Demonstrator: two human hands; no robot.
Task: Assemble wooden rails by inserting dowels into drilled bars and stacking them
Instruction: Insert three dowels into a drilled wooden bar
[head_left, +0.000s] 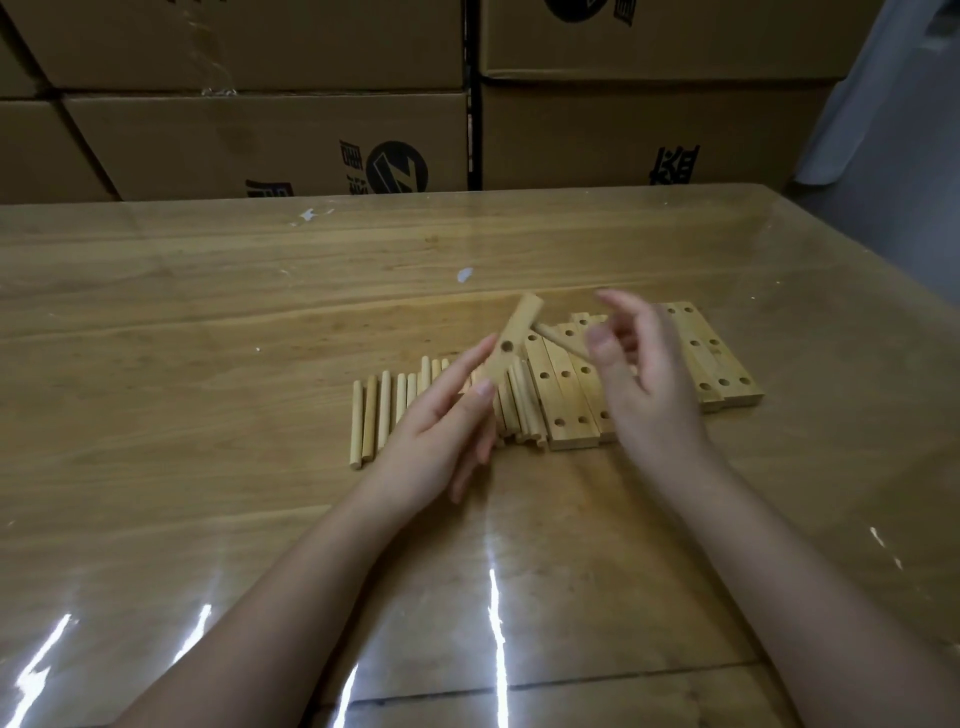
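— Forearms (291, 587) reach in from the near edge, and up ahead both hands are busy. Left hand (441, 431) pinches the lower end of a bar (514, 332) between thumb and near-straight fingers. It's lifted off the wood and tilted, long axis running up and away to the right.

— And the other side?

— Right hand (649, 395) is blurred, but thumb and fingers look closed on one dowel (563, 344). That dowel lies crosswise to the bar, its free end pointing left and meeting the bar's right flank near the top end.

— So that's the hinge of it.

— Exactly. One open hole shows on the bar's broad face, lower down. Whether the dowel tip sits in a hole or only against the side, I can't tell. My read: the right hand has to line the dowel's axis up with a hole while the left holds the bar steady.

— Stock?

— Loose dowels (384, 410) lie side by side under the left hand. Drilled bars (558, 395) lie flat in a row under and beyond the right, packed edge to edge.

— Surroundings?

— Glossy wooden tabletop (208, 322) streaked with glare, cardboard boxes (260, 140) stacked behind it.
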